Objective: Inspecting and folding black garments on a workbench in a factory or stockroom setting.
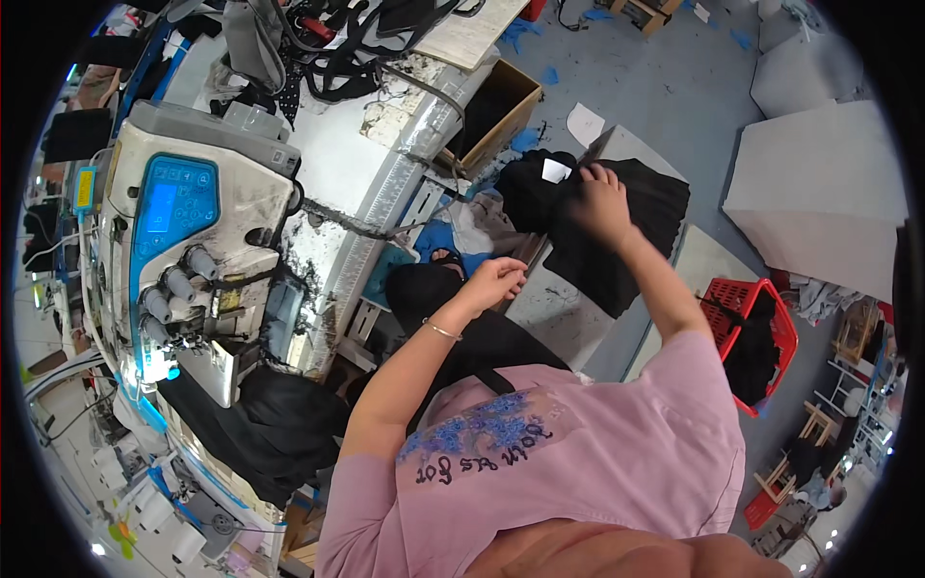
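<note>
My right hand (605,206), partly blurred, reaches over a pile of black fabric pieces (618,249) on a light bench (560,318) to my right. Its fingertips touch the cloth near a bunched black fabric bundle (524,191). A small white paper tag (556,170) lies on that bundle. My left hand (498,283), a bracelet on the wrist, hovers over my lap with its fingers curled together and nothing visible in them. Left of me stands an overlock sewing machine (217,188) with a lit blue control panel. Black cloth (289,426) hangs beside its needle area.
An open cardboard box (506,123) sits beyond the lint-covered machine table (340,166). Bags and straps (340,58) crowd the table's far end. A red plastic basket (766,347) with black cloth stands behind the bench. Large pale sacks (816,188) line the right side.
</note>
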Demonstrator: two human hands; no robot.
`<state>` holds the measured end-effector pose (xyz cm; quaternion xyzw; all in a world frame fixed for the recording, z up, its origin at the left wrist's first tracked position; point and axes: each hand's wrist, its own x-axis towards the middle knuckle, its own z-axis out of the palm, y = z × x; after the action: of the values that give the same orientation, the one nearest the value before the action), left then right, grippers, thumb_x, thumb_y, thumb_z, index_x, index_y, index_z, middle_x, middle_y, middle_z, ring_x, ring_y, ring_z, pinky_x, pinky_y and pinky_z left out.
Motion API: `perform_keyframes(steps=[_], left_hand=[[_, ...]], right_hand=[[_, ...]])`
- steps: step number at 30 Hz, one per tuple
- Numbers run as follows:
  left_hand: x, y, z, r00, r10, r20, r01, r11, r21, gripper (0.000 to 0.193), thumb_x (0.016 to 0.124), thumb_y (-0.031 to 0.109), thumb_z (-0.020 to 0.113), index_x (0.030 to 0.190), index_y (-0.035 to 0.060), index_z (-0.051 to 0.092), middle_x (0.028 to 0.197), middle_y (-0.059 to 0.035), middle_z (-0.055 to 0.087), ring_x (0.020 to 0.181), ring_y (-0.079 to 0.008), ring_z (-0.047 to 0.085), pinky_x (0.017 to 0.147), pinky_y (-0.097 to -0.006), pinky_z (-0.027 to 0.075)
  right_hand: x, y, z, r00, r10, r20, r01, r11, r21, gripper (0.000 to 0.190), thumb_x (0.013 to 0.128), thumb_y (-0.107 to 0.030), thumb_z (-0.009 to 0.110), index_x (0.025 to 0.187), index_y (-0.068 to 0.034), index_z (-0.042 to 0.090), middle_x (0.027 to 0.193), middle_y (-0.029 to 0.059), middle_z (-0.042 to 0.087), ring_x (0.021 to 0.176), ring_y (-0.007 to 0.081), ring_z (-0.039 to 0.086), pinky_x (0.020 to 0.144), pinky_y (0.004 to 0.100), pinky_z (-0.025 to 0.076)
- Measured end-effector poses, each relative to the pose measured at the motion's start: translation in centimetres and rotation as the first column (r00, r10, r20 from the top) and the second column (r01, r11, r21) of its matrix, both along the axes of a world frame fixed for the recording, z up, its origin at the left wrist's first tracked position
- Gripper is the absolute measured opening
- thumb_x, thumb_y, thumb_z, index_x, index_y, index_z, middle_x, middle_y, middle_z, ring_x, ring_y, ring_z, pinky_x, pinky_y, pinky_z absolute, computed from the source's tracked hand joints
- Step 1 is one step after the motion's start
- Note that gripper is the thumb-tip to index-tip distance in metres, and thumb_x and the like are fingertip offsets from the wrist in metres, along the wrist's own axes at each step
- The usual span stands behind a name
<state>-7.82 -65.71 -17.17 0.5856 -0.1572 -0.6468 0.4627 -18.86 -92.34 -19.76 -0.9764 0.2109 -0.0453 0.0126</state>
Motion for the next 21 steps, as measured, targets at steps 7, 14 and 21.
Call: perform_keyframes(steps=[7, 14, 21], left_hand=[[-1.8, -5.4, -2.5, 0.984, 0.134, -0.118, -0.116, 0.983, 0.144, 0.042, 0.091, 0.022, 0.055, 0.125, -0.0001, 0.045, 0.104, -0.0116, 0.058, 0.09, -0.0176, 0.059, 0.075, -0.029, 0.05], [-7.5, -7.6, -3.9, 0.903, 0.414, -0.118, -0.363, 0.88, 0.307, 0.041, 0.071, 0.023, 0.076, 0.099, -0.0022, 0.061, 0.094, -0.0119, 0.062, 0.085, -0.0201, 0.058, 0.074, -0.033, 0.046], [-8.8, -2.3, -4.6, 0.818, 0.536, 0.209, -0.557, 0.828, 0.057, 0.027, 0.071, 0.01, 0.065, 0.082, -0.0129, 0.056, 0.068, -0.0058, 0.057, 0.054, -0.0084, 0.049, 0.043, -0.0259, 0.038]], right_hand=[[-2.1, 2.6, -1.6, 0.955, -0.252, -0.154, 0.295, 0.828, 0.477, 0.05, 0.073, -0.031, 0.068, 0.107, 0.001, 0.049, 0.085, 0.0237, 0.062, 0.079, 0.0394, 0.062, 0.066, 0.0448, 0.049], [-7.9, 16.2, 3.4, 0.937, -0.293, 0.188, 0.071, 0.689, 0.721, 0.044, 0.073, -0.02, 0.066, 0.104, 0.003, 0.044, 0.076, 0.0265, 0.059, 0.071, 0.0425, 0.058, 0.062, 0.0484, 0.047], [-7.8, 7.6, 8.8, 0.892, 0.041, 0.451, -0.323, 0.757, 0.569, 0.034, 0.077, -0.018, 0.065, 0.106, -0.001, 0.059, 0.091, 0.0167, 0.062, 0.084, 0.0353, 0.058, 0.076, 0.0406, 0.048]])
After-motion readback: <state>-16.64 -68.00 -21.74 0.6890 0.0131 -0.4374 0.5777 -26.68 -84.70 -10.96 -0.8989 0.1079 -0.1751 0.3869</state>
